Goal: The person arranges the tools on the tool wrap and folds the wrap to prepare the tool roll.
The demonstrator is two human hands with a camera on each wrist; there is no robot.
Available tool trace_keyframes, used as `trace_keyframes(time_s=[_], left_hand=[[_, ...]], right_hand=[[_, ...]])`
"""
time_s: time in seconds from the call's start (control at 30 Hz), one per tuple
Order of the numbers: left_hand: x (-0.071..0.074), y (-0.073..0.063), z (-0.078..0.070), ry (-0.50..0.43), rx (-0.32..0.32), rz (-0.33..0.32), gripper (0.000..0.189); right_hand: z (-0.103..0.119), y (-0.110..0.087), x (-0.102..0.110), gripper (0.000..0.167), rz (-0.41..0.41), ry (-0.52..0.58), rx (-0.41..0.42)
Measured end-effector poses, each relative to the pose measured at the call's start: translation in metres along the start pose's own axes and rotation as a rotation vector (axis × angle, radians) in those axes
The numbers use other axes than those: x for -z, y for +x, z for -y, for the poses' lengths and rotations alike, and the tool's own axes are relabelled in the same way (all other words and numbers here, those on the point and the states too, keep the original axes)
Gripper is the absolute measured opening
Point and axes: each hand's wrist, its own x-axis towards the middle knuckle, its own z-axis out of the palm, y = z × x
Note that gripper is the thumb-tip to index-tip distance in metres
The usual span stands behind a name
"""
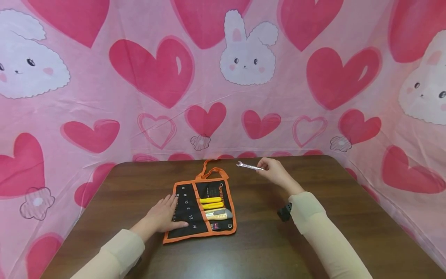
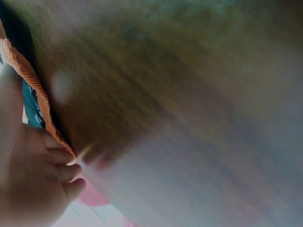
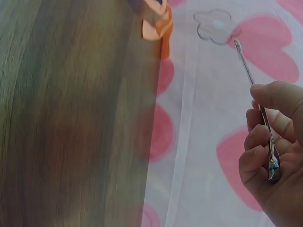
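A black tool pouch with orange trim lies unrolled on the table, with numbers printed along its left part. My left hand rests on its left edge, fingers extended and thumb spread over the fabric. In the left wrist view, the left hand lies along the pouch's orange edge. Raised above the far side of the table, my right hand pinches a small silver open-end wrench, its jaw end pointing left. The right wrist view shows the thumb on the wrench shaft and the other fingers curled beneath.
Two yellow handles and a utility knife sit in the pouch's right section. An orange tie strap trails from its far edge. Behind the brown wooden table hangs a pink cloth with hearts and rabbits.
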Motion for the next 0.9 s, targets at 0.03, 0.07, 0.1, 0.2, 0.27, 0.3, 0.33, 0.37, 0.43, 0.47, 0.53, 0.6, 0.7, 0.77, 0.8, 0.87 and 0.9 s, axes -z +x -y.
trace_keyframes(time_s=[0.03, 0.07, 0.1, 0.2, 0.27, 0.3, 0.33, 0.37, 0.43, 0.47, 0.53, 0.6, 0.7, 0.77, 0.8, 0.87, 0.9], left_hand=[[0.000, 0.000, 0.000, -0.002, -0.002, -0.002, 0.104], [0.000, 0.000, 0.000, -0.002, -0.002, -0.002, 0.104], [0.000, 0.000, 0.000, -0.003, -0.002, -0.003, 0.104], [0.000, -0.001, 0.000, -0.004, -0.002, -0.006, 0.103], [0.000, -0.001, 0.000, -0.008, -0.002, -0.006, 0.103], [0.000, -0.001, 0.000, -0.011, -0.003, -0.007, 0.103], [0.001, -0.001, -0.001, -0.012, -0.003, -0.007, 0.103], [0.001, -0.001, -0.001, -0.015, -0.004, -0.007, 0.103], [0.001, -0.001, -0.001, -0.022, -0.005, -0.007, 0.103], [0.001, -0.002, -0.001, -0.023, -0.003, -0.007, 0.104], [0.001, -0.002, -0.001, -0.024, -0.003, -0.006, 0.104], [0.001, -0.002, 0.000, -0.021, -0.003, -0.005, 0.104], [0.000, -0.001, 0.000, -0.019, -0.004, -0.006, 0.104], [0.000, -0.001, 0.000, -0.017, -0.005, -0.008, 0.104], [0.000, -0.001, 0.000, -0.020, -0.007, -0.010, 0.104], [0.000, -0.001, 0.000, -0.023, -0.006, -0.010, 0.105], [-0.001, -0.001, 0.000, -0.025, -0.003, -0.010, 0.105]], right_hand=[[0.002, 0.001, -0.002, 0.009, 0.009, 0.001, 0.006], [0.004, 0.001, -0.005, 0.009, 0.019, 0.001, 0.010], [0.006, 0.002, -0.008, 0.009, 0.029, 0.005, 0.015], [0.011, 0.003, -0.016, 0.009, 0.052, 0.020, 0.019], [0.014, 0.004, -0.022, 0.009, 0.066, 0.032, 0.024], [0.015, 0.005, -0.025, 0.009, 0.070, 0.038, 0.027], [0.017, 0.006, -0.028, 0.009, 0.075, 0.041, 0.029], [0.018, 0.006, -0.031, 0.009, 0.080, 0.047, 0.029], [0.021, 0.008, -0.037, 0.009, 0.092, 0.062, 0.029], [0.023, 0.009, -0.040, 0.009, 0.097, 0.070, 0.026], [0.026, 0.010, -0.046, 0.009, 0.115, 0.087, 0.016], [0.030, 0.011, -0.052, 0.008, 0.135, 0.100, 0.003], [0.037, 0.012, -0.059, 0.008, 0.170, 0.112, 0.004], [0.040, 0.013, -0.064, 0.007, 0.196, 0.112, 0.010], [0.042, 0.013, -0.067, 0.006, 0.208, 0.110, 0.016], [0.044, 0.014, -0.071, 0.005, 0.233, 0.109, 0.029], [0.044, 0.014, -0.074, 0.005, 0.243, 0.107, 0.031]])
